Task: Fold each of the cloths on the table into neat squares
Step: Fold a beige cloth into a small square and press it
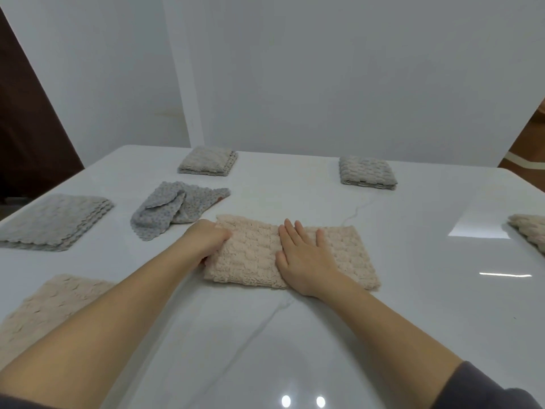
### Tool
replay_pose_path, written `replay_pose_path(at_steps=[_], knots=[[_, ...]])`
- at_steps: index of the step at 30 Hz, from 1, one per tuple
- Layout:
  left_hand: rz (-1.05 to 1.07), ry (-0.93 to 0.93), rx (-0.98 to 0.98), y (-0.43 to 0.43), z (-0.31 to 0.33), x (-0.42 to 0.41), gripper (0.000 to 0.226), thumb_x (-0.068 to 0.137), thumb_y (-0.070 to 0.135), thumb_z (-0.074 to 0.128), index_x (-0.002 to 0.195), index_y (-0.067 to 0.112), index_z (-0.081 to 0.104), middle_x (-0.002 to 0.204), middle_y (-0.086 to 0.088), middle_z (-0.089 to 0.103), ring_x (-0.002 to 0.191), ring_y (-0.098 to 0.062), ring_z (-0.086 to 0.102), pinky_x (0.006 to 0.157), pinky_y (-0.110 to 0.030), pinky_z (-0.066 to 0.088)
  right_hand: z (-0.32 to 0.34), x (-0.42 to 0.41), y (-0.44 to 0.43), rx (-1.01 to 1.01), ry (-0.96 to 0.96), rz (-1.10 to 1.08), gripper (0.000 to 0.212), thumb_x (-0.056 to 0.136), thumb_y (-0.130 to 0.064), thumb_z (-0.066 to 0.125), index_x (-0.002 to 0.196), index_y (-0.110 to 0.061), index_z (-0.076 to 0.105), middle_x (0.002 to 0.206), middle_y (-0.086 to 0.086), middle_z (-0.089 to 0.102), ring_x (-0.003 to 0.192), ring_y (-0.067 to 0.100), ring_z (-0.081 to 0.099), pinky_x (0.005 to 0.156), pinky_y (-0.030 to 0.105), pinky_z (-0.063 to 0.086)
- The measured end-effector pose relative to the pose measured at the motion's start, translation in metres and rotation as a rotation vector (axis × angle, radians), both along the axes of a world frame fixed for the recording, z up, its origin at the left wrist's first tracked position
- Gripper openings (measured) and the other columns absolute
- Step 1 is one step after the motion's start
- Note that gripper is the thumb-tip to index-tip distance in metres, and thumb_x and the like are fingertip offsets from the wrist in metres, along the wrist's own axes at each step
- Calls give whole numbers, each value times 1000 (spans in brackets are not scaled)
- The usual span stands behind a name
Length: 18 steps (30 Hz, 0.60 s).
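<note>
A fluffy beige cloth (pixel 348 255) lies folded into a long rectangle at the middle of the white table (pixel 295 335). My left hand (pixel 208 239) grips its left end, fingers curled round the edge. My right hand (pixel 303 255) presses flat on the cloth's middle with straight fingers. A crumpled grey dotted cloth (pixel 174 211) lies unfolded just behind my left hand.
Folded cloths lie around: a grey one (pixel 53 221) at the left, a beige one (pixel 47 311) at the near left, a pale one (pixel 208 160) at the back, a grey one (pixel 367 172) at the back right, a beige one (pixel 530 230) at the right edge.
</note>
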<state>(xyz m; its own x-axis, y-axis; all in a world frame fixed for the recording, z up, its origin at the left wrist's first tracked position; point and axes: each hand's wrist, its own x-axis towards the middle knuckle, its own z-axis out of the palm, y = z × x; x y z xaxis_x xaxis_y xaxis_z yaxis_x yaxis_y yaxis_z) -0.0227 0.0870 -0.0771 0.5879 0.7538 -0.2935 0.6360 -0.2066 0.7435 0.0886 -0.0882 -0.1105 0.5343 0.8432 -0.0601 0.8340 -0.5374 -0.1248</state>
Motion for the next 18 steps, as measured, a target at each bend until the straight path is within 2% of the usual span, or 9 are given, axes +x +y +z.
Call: replay_pose_path(at_steps=[2,4,7,9,11,13,14,16,18], knots=[[-37,74,218,6,2,-6,32,96,24,51,69,7,48,64,-9,53,58,-24,51,50,-28,32,0,-9,9,-2,4,6,61,102,-37,12,156,-13,-3,164,2,-10,150,19,-11,119,53,-8],[-60,134,354,13,7,-15,40,97,26,49,60,11,45,66,-9,53,67,-26,51,54,-31,29,-1,-19,20,1,2,6,62,102,-38,12,156,-12,-3,164,3,-9,150,20,-10,119,54,-7],[-49,143,369,16,20,-20,37,94,26,52,60,12,44,63,-6,48,63,-24,50,51,-30,28,-2,-25,28,31,6,6,62,102,-37,14,156,-11,-1,164,4,-7,150,21,-9,119,53,-7],[-51,95,313,8,39,-16,29,92,26,55,67,11,50,68,-6,52,61,-19,50,53,-27,32,5,-22,24,171,148,15,61,103,-34,20,156,-9,4,164,6,1,151,22,-3,119,46,-5],[-67,-24,215,-2,61,-6,22,90,29,59,79,9,59,80,-7,60,67,-19,57,57,-26,41,15,-14,18,488,505,-50,56,104,-31,29,154,-10,17,162,4,17,149,20,9,119,33,2],[-93,-159,37,-20,79,7,26,89,38,61,90,12,65,88,-6,67,76,-20,64,65,-28,50,27,-7,15,825,949,-201,54,104,-36,35,153,-17,25,159,-5,25,148,14,18,121,34,11],[-122,-190,-82,-31,85,13,30,90,44,59,92,15,65,88,-5,68,78,-20,65,71,-30,52,32,-4,14,955,1195,-260,54,104,-39,34,153,-16,27,157,-3,28,147,15,23,122,37,16],[-248,-207,-308,-51,85,25,39,93,53,50,91,16,62,77,-2,66,74,-19,63,79,-36,51,33,5,12,1093,1718,-304,60,102,-48,31,147,-8,38,149,9,43,138,24,41,117,43,27],[-258,-292,-350,-67,68,33,38,97,49,44,90,15,59,76,-2,65,68,-19,61,77,-38,51,33,6,4,1117,2069,-336,69,97,-58,33,132,-3,55,128,19,62,117,32,60,103,47,41]])
